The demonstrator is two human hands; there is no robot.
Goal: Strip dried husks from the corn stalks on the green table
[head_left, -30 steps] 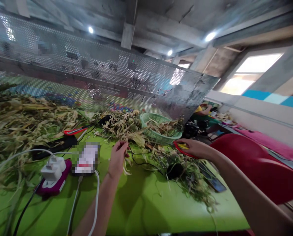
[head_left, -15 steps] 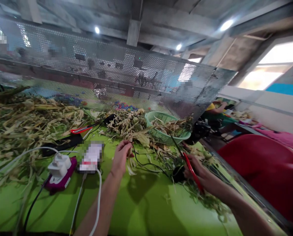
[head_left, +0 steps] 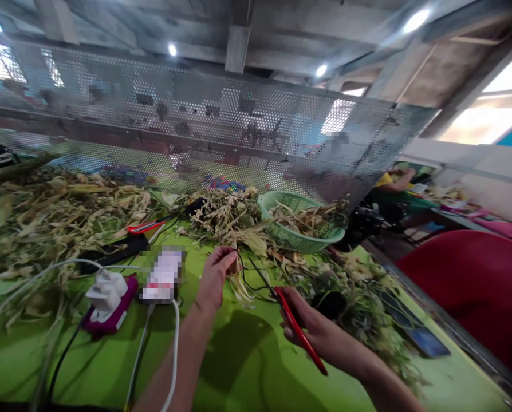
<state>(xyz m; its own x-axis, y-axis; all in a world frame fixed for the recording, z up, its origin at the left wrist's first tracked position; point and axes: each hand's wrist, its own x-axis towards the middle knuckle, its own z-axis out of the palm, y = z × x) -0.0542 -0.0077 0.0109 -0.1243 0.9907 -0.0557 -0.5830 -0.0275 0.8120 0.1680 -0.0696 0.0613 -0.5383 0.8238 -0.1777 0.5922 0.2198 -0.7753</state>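
Observation:
My left hand (head_left: 215, 277) is pinched shut on a dry plant stalk (head_left: 240, 284) whose pale strands hang down over the green table (head_left: 239, 366). My right hand (head_left: 314, 332) is closed around red-handled scissors (head_left: 296, 329). Their dark blades point up and left toward the stalk, close to my left fingers. A green basket (head_left: 301, 237) with dry plant pieces stands behind my hands.
Heaps of dry leaves (head_left: 58, 206) cover the table's left and back. A power strip with a white plug (head_left: 107, 297), a phone (head_left: 161, 274), cables and another pair of red scissors (head_left: 144, 227) lie at left. A perforated metal screen (head_left: 196, 126) closes the back. A red chair (head_left: 475, 286) stands at right.
My right hand has swung the scissors from the right, near the basket, down and left toward the stalk in my left hand. My left hand has stayed on the stalk.

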